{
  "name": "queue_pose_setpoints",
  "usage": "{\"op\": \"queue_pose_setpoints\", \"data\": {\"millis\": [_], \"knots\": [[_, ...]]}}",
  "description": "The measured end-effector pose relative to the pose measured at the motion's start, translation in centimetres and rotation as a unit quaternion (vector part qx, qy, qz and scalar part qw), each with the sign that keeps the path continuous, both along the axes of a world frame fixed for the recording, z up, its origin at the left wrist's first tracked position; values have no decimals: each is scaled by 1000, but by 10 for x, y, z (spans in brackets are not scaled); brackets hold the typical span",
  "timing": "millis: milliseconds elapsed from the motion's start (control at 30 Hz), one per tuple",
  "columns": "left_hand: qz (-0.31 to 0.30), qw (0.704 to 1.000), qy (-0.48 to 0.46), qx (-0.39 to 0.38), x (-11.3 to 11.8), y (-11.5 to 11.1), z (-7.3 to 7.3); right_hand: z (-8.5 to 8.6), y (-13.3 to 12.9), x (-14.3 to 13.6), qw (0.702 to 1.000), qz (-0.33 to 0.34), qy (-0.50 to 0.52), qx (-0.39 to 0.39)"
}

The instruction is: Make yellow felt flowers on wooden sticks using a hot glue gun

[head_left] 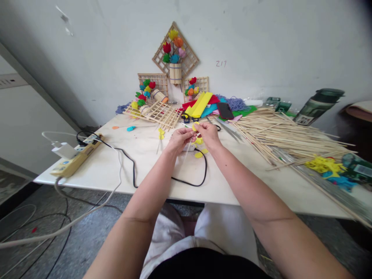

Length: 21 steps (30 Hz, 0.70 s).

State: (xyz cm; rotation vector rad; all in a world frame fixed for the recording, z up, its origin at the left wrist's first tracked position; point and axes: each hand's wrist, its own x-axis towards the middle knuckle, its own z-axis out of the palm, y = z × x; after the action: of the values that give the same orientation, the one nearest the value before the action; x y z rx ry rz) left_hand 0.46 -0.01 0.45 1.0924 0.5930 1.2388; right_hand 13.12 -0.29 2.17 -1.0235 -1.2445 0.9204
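Judging by the finished-looking flower panel point(175, 71) at 12 o'clock, your work seems partly done: loose petals point(198, 155) lie unattached at 5 o'clock on the worktop point(148, 151). Near centre, your right hand point(207, 133) pinches a yellow petal point(195, 126); your left hand point(181, 139) holds a thin stem point(188, 149). Both forearms point(247, 182) point inward.

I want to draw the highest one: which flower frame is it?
The diamond-shaped frame, with one corner pointing up. The left frame and right frame below it have level tops; the slanting front frame sits lowest.
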Motion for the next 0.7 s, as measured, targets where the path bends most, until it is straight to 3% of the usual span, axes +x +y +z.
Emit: {"op": "queue_pose_setpoints", "data": {"millis": [433,700], "knots": [[-14,1000,16,3,2,-2,1,2,-2,-2,999,-11,37,5],[-41,998,39,-1,1,0,-3,4,-1,2,998,-57,39,13]]}}
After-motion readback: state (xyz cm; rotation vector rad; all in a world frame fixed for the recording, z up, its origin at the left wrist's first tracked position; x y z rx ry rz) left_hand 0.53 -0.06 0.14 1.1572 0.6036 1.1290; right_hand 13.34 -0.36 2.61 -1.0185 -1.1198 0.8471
